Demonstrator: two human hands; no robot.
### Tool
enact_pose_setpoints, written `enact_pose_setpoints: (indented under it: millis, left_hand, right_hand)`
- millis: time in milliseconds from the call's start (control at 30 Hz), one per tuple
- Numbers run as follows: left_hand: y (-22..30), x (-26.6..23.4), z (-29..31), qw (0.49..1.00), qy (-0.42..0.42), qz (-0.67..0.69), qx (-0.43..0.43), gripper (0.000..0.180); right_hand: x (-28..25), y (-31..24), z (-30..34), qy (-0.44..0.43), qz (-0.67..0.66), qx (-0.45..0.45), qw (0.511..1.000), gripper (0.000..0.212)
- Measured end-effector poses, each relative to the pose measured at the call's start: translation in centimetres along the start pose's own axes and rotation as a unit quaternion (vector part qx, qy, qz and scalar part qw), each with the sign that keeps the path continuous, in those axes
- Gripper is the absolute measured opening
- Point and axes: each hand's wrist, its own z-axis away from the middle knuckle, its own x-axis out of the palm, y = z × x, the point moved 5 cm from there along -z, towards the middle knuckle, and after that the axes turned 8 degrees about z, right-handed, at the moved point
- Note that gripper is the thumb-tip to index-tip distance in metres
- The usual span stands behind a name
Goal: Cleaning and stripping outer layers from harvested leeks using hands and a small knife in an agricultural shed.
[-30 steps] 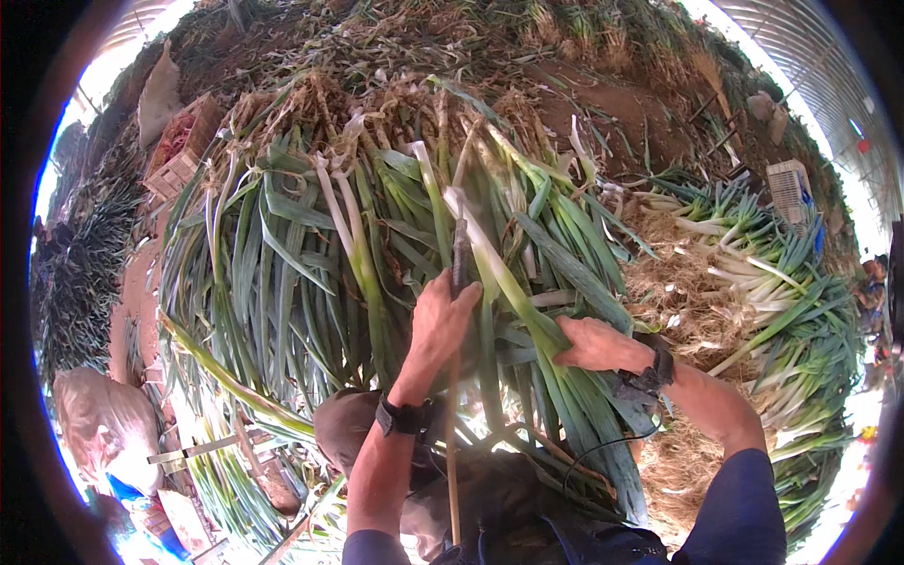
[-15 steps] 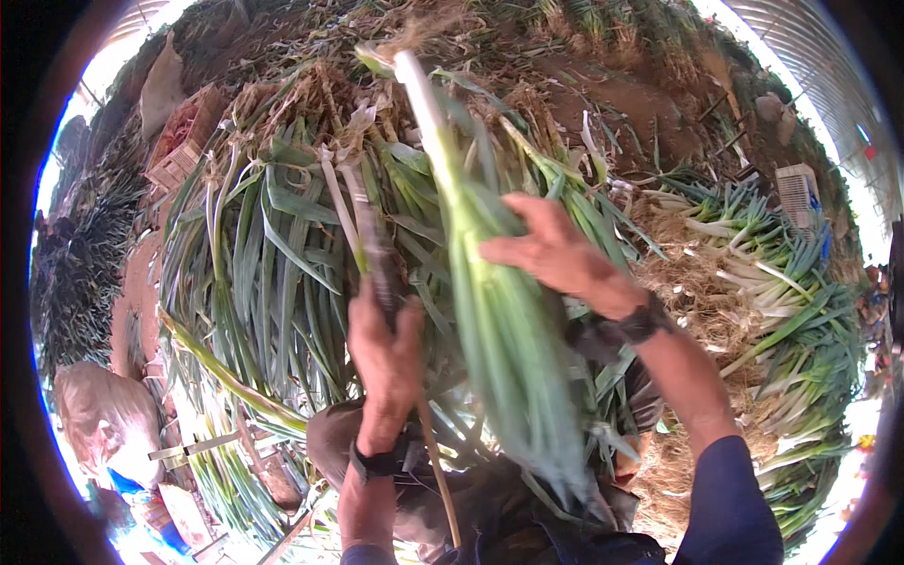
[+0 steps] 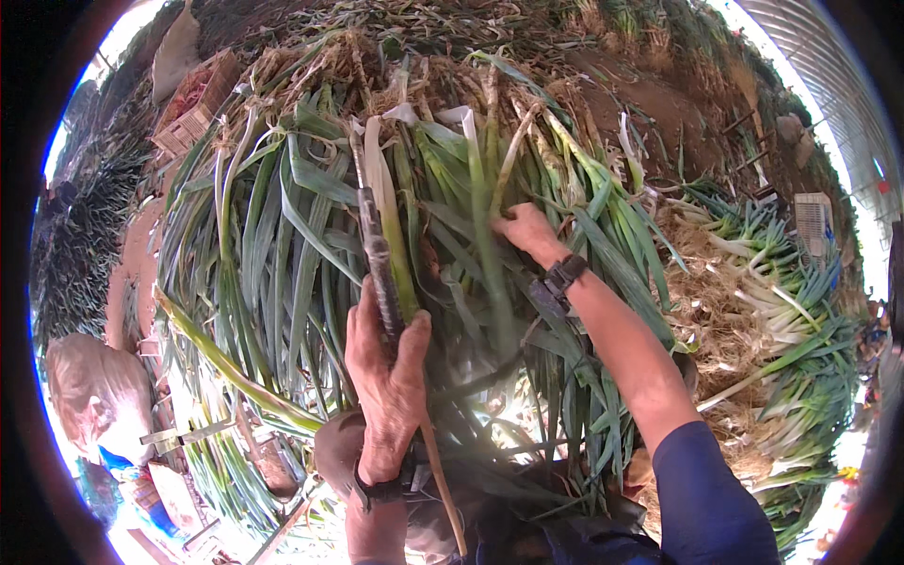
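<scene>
My left hand (image 3: pixel 386 377) is closed around the lower end of a dark, thin rod-shaped tool (image 3: pixel 375 247), which points away over the pile. Below that wrist, a thin tan hose or stick (image 3: pixel 441 480) runs toward my lap. My right hand (image 3: pixel 529 234) reaches into the pile of leeks (image 3: pixel 301 245), its fingers curled at a pale leek stalk (image 3: pixel 514 162); the fingertips are partly hidden among leaves. Between my hands, a long green leaf or stalk (image 3: pixel 485 226) is blurred by motion. Roots of the piled leeks lie at the far side, leaves toward me.
Rows of leeks with pale stems (image 3: pixel 786 311) and tangled roots lie on the right, near a pale crate (image 3: pixel 813 221). At the far left stand a slatted crate (image 3: pixel 193 118) with reddish contents and a pale sack (image 3: pixel 176 55). Another sack (image 3: pixel 99 386) sits nearer on the left.
The large leek that was in my right hand has left it. That hand now reaches, fingers curled, into the pile. My left hand keeps its hold on the tool, nearly in place.
</scene>
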Motion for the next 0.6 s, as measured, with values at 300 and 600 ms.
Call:
enact_pose_setpoints:
  millis: [300,600]
  left_hand:
    - [0.2,0.1,0.2,0.999,-0.025,-0.019,0.02,0.068]
    - [0.1,1.1,0.2,0.998,-0.05,0.015,0.032,0.071]
  right_hand:
    - [2.0,-4.1,0.8,0.024,0.155,0.005,0.988,0.048]
    - [-8.8,-9.4,-1.8,0.023,-0.116,-0.115,0.986,0.014]
